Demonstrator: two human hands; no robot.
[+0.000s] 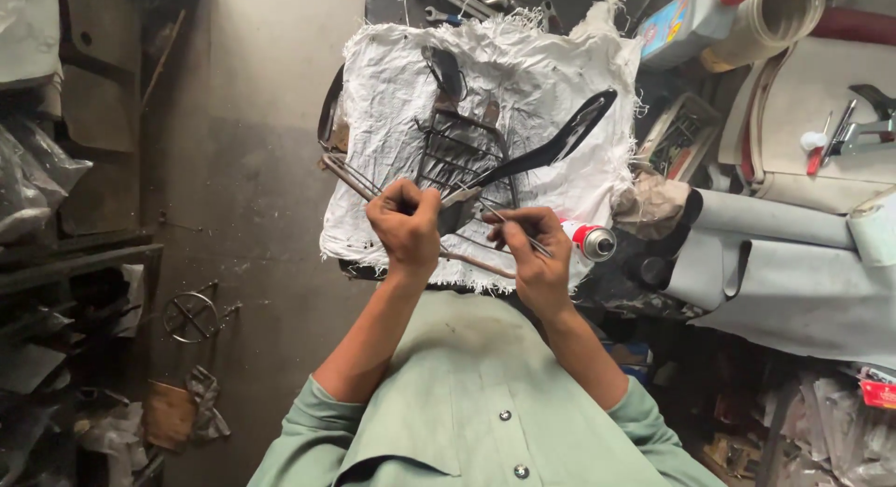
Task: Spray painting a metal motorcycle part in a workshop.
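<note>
A dark metal wire frame with a long black curved blade-like piece lies on a white woven sack cloth. My left hand is closed around a thin metal rod at the frame's near edge. My right hand pinches another thin metal rod that points toward the frame. Both forearms come out of pale green sleeves.
A spray can with a red cap lies just right of my right hand. Grey rolled sheets and a plastic bottle crowd the right. Spanners lie beyond the cloth. A bare concrete floor and scrap sit on the left.
</note>
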